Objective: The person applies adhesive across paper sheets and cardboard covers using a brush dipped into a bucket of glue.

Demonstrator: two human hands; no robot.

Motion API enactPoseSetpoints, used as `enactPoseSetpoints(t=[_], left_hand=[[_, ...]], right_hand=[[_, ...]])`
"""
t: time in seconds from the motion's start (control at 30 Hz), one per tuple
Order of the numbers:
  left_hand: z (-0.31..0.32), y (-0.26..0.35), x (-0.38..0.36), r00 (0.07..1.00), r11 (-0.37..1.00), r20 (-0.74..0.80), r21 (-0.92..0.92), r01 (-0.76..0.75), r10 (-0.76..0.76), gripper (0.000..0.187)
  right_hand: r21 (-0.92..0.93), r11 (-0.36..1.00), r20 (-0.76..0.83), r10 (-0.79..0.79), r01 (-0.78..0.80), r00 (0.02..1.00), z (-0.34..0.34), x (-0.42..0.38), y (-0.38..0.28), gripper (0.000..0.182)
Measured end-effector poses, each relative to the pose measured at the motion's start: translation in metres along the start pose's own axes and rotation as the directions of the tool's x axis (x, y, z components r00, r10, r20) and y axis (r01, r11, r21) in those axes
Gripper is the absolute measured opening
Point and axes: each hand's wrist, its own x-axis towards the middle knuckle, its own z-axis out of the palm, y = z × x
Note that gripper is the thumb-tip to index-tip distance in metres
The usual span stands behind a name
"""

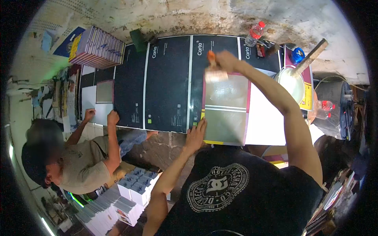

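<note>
My right hand (227, 62) grips a wide paintbrush (216, 74) with an orange handle, its bristles at the top left corner of a book cover (225, 122). The cover lies inner side up: two grey boards with a narrow gap between them, edged in maroon and yellow. A wet sheen shows on the upper board. My left hand (196, 135) lies at the cover's lower left edge, its fingers stretched out along it. To the right stands a bucket (302, 88) of white paste with a wooden stick (311, 57) in it.
Black panels (167, 86) cover the long table. A plastic bottle (254, 35) stands at the back. Stacked books (98, 49) are at the far left. A co-worker (84, 161) handles a white sheet (103, 114) there. White paper stacks (106, 208) sit below. A dark drum (334, 106) stands right.
</note>
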Motion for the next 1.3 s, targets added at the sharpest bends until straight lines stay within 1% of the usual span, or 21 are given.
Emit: enactPoseSetpoints(t=[0.03,0.1,0.17,0.23,0.33,0.37,0.47,0.5,0.6,0.67,0.73,0.77,0.87,0.9,1.0,1.03,1.13,1.17,1.2,1.27,1.3], left_hand=[[-0.005,0.001,-0.001,1.0,0.999,0.006,-0.034,0.001,0.0,0.091],[-0.008,0.0,-0.004,1.0,0.998,0.028,-0.06,0.003,-0.001,0.094],[-0.01,0.0,-0.002,0.999,0.998,0.052,-0.058,0.019,-0.016,0.101],[-0.004,0.0,-0.002,0.998,0.996,0.063,-0.089,0.029,-0.023,0.106],[-0.011,0.002,-0.006,0.994,0.993,0.11,-0.115,0.04,-0.027,0.109],[-0.016,0.002,-0.003,0.992,0.992,0.123,-0.119,0.045,-0.03,0.109],[-0.018,0.003,-0.005,0.995,0.99,0.1,-0.137,0.036,-0.022,0.108],[-0.013,0.0,-0.003,0.998,0.993,0.07,-0.116,0.019,-0.011,0.112],[0.0,-0.005,-0.001,1.0,0.997,0.026,-0.076,-0.01,0.012,0.119],[0.0,-0.005,-0.001,0.999,0.997,0.043,-0.075,-0.007,0.01,0.12],[-0.003,-0.005,0.0,0.999,0.998,0.046,-0.065,-0.021,0.024,0.12],[-0.004,-0.006,-0.002,0.999,0.997,0.037,-0.068,-0.034,0.036,0.121],[-0.002,-0.009,0.0,0.998,0.998,0.046,-0.046,-0.051,0.053,0.122],[0.0,-0.008,0.001,0.997,0.998,0.053,-0.037,-0.051,0.053,0.122],[-0.003,-0.01,0.004,0.995,0.997,0.074,-0.039,-0.061,0.064,0.123],[-0.005,-0.01,0.004,0.995,0.997,0.079,-0.044,-0.061,0.064,0.12],[-0.018,-0.005,0.002,0.99,0.996,0.115,-0.047,-0.075,0.08,0.116],[-0.018,-0.005,0.002,0.989,0.996,0.126,-0.04,-0.077,0.081,0.117],[-0.018,-0.007,0.003,0.988,0.996,0.134,-0.035,-0.076,0.08,0.118],[-0.013,-0.013,0.0,0.987,0.992,0.099,-0.028,-0.122,0.124,0.12],[-0.012,-0.017,0.004,0.987,0.989,0.072,-0.025,-0.144,0.146,0.122]], right_hand=[[-0.07,0.996,-0.186,-0.075,0.063,0.98,-0.016,0.004,0.002,0.054],[-0.171,0.96,-0.501,-0.28,0.224,0.819,-0.023,0.021,0.012,0.055],[0.066,0.951,-0.178,-0.285,0.301,0.942,-0.026,0.013,-0.006,0.043],[0.282,0.912,0.107,-0.338,0.298,0.935,-0.013,-0.001,-0.03,0.04],[-0.016,0.999,0.028,-0.029,0.03,0.999,-0.021,-0.003,-0.027,0.063],[-0.023,0.999,-0.311,-0.031,0.025,0.95,-0.003,0.006,0.001,0.058],[-0.028,0.996,-0.555,-0.084,0.083,0.827,-0.005,-0.018,0.009,0.053],[0.307,0.932,-0.417,-0.052,0.194,0.908,0.004,-0.025,0.02,0.047],[0.137,0.989,-0.099,0.059,-0.045,0.993,0.023,-0.06,0.043,0.028],[0.102,0.962,-0.288,0.271,-0.252,0.919,0.015,-0.079,0.066,0.034],[-0.113,0.942,-0.726,0.138,-0.316,0.674,0.018,-0.094,0.074,0.034],[0.208,0.971,-0.663,0.226,-0.115,0.713,0.017,-0.102,0.077,0.031],[0.407,0.913,-0.358,0.187,-0.028,0.915,0.023,-0.141,0.057,0.024],[0.147,0.951,-0.11,0.289,-0.272,0.951,0.018,-0.148,0.055,0.023],[0.077,0.866,-0.638,0.423,-0.493,0.643,0.022,-0.171,0.034,0.025],[-0.032,0.94,-0.76,0.197,-0.339,0.619,0.026,-0.179,0.034,0.025],[0.453,0.878,-0.56,0.418,-0.158,0.716,0.059,-0.201,0.027,0.024],[0.477,0.837,-0.368,0.467,-0.267,0.804,0.049,-0.213,0.009,0.028],[0.244,0.911,-0.406,0.407,-0.332,0.819,0.07,-0.216,0.025,0.027],[0.259,0.743,-0.49,0.652,-0.617,0.578,0.072,-0.225,0.004,0.027],[0.14,0.793,-0.68,0.512,-0.593,0.525,0.083,-0.224,0.0,0.026]])
